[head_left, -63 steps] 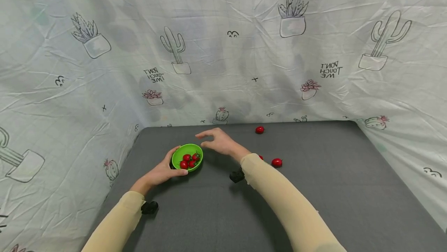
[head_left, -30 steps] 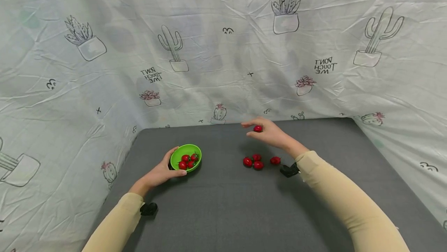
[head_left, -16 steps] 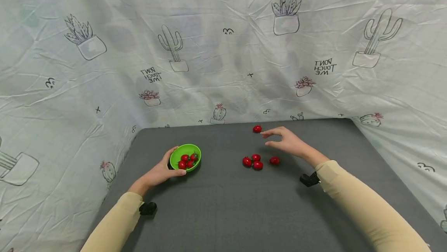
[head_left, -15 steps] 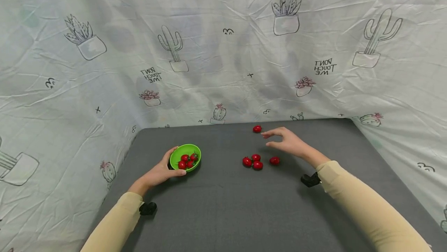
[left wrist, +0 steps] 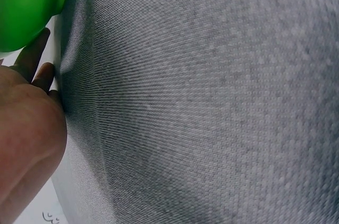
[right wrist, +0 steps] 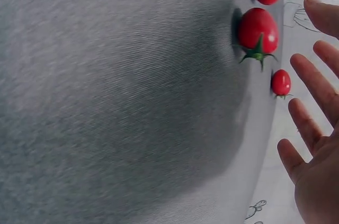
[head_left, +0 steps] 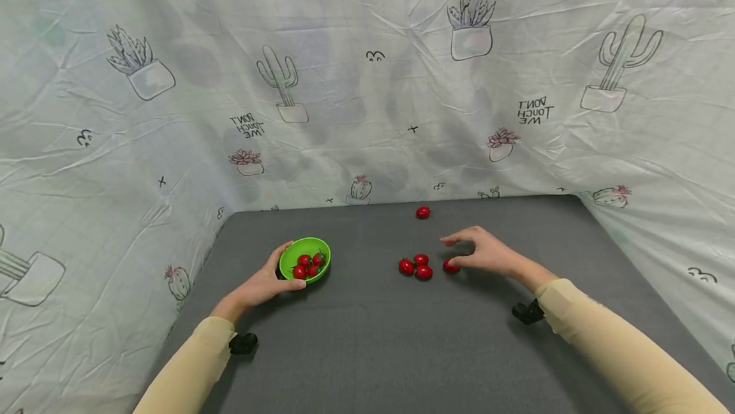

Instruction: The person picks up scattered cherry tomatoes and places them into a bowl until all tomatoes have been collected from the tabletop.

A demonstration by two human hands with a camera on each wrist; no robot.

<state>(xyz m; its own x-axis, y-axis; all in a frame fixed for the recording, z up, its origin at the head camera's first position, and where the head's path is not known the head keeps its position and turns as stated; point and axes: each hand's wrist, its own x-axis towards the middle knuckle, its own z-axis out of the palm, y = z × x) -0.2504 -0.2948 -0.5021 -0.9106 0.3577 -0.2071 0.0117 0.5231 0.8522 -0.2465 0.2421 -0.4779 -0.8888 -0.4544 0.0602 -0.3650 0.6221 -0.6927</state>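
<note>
My left hand point(head_left: 265, 280) grips a small green bowl point(head_left: 303, 245) at the table's left, thumb on the near side of its rim and fingers round the far side. Several red cherry tomatoes point(head_left: 300, 272) lie inside. In the left wrist view the bowl point(left wrist: 26, 7) fills the top left corner, fingers against its underside. My right hand point(head_left: 485, 251) hovers with spread fingers over a single tomato point(head_left: 450, 267), the thumb overlapping it in the head view. The right wrist view shows this tomato point(right wrist: 258, 29) with its green stem, apart from the straight fingers point(right wrist: 315, 83).
Three more tomatoes point(head_left: 423, 272) sit in a cluster just left of the right hand. Another tomato point(head_left: 423, 212) lies near the back edge of the dark grey table point(head_left: 367, 350). A white curtain point(head_left: 344, 82) with cactus drawings hangs behind and at the sides.
From beside the bowl my right hand has moved right, past the back tomato, then nearer to me over the rightmost one. The left hand and bowl stay in place.
</note>
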